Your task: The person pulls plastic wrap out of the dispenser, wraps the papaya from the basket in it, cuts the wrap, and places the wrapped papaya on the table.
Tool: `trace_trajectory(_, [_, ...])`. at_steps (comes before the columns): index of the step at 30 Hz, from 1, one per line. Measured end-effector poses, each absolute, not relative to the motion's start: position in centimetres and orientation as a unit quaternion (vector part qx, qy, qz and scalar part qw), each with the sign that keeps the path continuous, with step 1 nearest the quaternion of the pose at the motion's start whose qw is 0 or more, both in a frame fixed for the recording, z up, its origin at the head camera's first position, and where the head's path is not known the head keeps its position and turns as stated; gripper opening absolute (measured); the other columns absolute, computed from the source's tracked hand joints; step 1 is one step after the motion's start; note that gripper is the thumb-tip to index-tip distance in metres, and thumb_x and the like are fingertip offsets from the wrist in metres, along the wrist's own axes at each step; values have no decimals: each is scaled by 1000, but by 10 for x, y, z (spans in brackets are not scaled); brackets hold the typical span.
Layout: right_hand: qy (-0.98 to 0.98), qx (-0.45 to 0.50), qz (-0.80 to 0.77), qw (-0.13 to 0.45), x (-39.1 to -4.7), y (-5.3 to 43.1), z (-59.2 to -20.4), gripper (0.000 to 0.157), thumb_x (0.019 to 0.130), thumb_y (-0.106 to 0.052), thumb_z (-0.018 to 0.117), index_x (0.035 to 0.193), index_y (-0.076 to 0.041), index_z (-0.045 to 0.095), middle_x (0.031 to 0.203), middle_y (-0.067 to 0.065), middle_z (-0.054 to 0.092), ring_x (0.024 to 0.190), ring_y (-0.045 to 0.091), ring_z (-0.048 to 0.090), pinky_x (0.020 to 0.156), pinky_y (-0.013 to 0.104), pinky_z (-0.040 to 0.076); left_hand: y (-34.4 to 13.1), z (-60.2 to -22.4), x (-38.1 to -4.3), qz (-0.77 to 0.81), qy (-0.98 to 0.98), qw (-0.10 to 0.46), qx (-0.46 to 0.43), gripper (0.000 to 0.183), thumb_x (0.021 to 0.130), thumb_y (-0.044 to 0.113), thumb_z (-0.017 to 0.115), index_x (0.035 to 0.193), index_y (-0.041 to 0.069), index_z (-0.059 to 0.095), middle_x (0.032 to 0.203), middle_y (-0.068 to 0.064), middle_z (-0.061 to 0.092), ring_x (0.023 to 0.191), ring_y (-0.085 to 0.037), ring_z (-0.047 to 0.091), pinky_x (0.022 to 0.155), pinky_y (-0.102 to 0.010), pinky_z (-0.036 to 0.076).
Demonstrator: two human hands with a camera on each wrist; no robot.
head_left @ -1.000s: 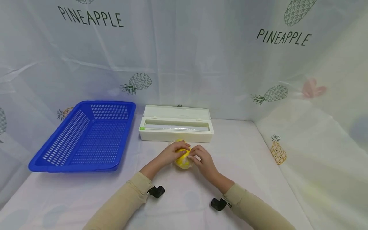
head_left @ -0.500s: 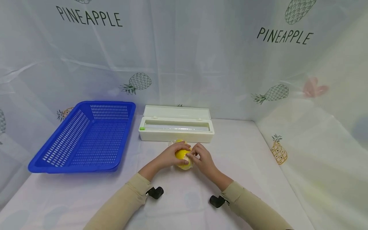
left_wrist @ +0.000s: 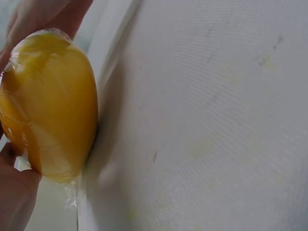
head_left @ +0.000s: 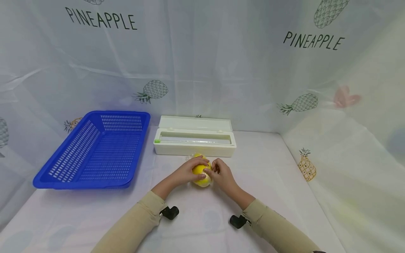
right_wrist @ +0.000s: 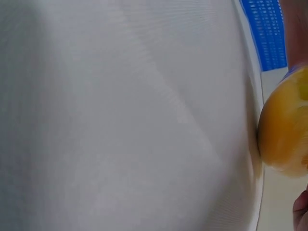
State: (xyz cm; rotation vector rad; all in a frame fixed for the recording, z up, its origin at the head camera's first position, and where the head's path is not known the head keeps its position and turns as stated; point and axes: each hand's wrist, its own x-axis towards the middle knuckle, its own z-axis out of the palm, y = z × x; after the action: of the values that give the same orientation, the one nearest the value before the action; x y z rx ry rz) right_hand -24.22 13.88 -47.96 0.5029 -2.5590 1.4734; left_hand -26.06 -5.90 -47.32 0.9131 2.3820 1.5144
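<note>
A rounded yellow fruit point(head_left: 199, 171), wrapped in clear cling film point(left_wrist: 57, 154), is close to the tabletop just in front of a white cling film box point(head_left: 194, 149). Its exact kind is not clear. My left hand point(head_left: 186, 171) grips the fruit from the left, thumb on the near side and fingers over the far side. From the right, my right hand point(head_left: 223, 175) works at the film with its thumb and curled fingers; the exact pinch is partly hidden. Both hands touch the fruit in the left wrist view, where crinkled film sticks out at one end.
A blue perforated basket point(head_left: 134, 154) stands at the left. The box's lid point(head_left: 194, 123) is raised, showing a roll of film point(head_left: 194, 140) inside. Behind hangs a pineapple-print curtain point(head_left: 221, 70). A white cloth point(head_left: 269, 168) covers the table.
My left thumb has shifted to the near side of the fruit, baring more of its yellow top. My right fingers have parted slightly from the thumb. Box and basket stay put.
</note>
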Motion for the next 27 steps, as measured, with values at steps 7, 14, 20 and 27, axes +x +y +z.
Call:
trace_trajectory(7, [-836,139,531,12,-248,140,-489,28,92,-23,69,85,-8,47,75,4,43,70,18,43,58,25,34,-60,-475,-256,538,790,106,273,50,88,15,73,134,13,54,147,-9,43,144,-30,23,115,-52,18])
trace_trajectory(14, [-814,139,561,-47,-257,146,-491,24,92,-15,69,84,-7,48,74,2,42,69,15,43,56,22,33,-60,-475,-255,538,792,119,263,49,88,18,73,134,13,54,149,-9,41,145,-31,21,115,-54,17])
trace_trajectory(20, [-800,157,575,-72,-255,148,-480,17,95,-8,63,85,-3,50,73,1,45,66,13,44,55,20,37,-62,-476,-257,540,787,116,273,37,88,17,74,122,11,59,148,-7,43,145,-29,19,115,-56,13])
trace_trajectory(27, [-793,166,580,-85,-246,146,-461,16,98,-10,59,86,-4,50,76,0,47,70,13,48,59,20,42,-62,-478,-262,520,784,85,329,13,90,14,70,103,12,66,140,-5,52,145,-29,21,115,-57,11])
